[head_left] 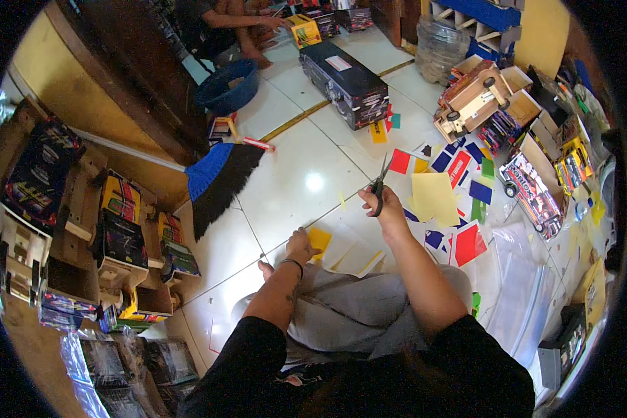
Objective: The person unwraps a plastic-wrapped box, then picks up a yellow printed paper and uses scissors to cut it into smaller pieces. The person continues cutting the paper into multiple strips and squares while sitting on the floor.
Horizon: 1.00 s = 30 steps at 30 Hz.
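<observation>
My right hand is closed round the handles of a pair of black-handled scissors. Their blades point up and away from me, above the tiled floor. Low in front of my lap, my left hand has its fingers curled at the edge of a yellow sheet; the exact grip is partly hidden. White-and-yellow backing paper lies beside that sheet, against my grey trousers. Just right of the scissors, a pale yellow sheet rests on a scatter of red, blue and green cut pieces.
A long black box-shaped body stands ahead. Wooden toy trucks crowd the right and the left. A blue-and-black broom lies left, near a blue basin. Another person's hand touches a yellow box at the back.
</observation>
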Motion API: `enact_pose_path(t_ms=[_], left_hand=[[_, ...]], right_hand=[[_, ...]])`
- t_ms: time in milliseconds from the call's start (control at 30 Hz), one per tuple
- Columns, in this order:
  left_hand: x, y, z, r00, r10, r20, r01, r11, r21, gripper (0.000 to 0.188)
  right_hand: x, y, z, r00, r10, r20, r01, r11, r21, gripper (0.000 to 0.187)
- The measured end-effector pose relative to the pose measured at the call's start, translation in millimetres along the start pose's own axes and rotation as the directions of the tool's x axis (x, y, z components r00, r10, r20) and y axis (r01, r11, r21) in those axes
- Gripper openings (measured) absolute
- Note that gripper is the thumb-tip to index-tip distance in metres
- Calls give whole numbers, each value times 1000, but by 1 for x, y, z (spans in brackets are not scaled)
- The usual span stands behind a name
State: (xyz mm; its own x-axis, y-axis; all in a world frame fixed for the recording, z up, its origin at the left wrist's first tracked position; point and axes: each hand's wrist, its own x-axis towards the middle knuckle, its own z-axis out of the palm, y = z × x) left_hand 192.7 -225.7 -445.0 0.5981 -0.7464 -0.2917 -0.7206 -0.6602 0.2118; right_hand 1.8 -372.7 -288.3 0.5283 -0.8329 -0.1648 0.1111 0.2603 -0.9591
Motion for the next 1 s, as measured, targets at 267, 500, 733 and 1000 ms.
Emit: enact_pose_path(t_ms=[267,500,733,1000], left_hand=[[-6,-4,0,976,-75,206,99,989,-107,79],[-20,14,5,995,-90,-48,88,995,-46,76],[-11,-14,17,993,-41,108,75,938,-337,77],[-18,-8,24,1000,20,-20,-22,996,-84,78]], right_hand=[[3,3,-2,1000,10,13,-11,1000,2,37],[3,1,-2,1000,8,-13,-8,1000,6,36],[3,3,-3,1000,-7,-7,7,1000,-7,36],[-1,10,-3,1000,-15,-7,15,1000,-4,37]])
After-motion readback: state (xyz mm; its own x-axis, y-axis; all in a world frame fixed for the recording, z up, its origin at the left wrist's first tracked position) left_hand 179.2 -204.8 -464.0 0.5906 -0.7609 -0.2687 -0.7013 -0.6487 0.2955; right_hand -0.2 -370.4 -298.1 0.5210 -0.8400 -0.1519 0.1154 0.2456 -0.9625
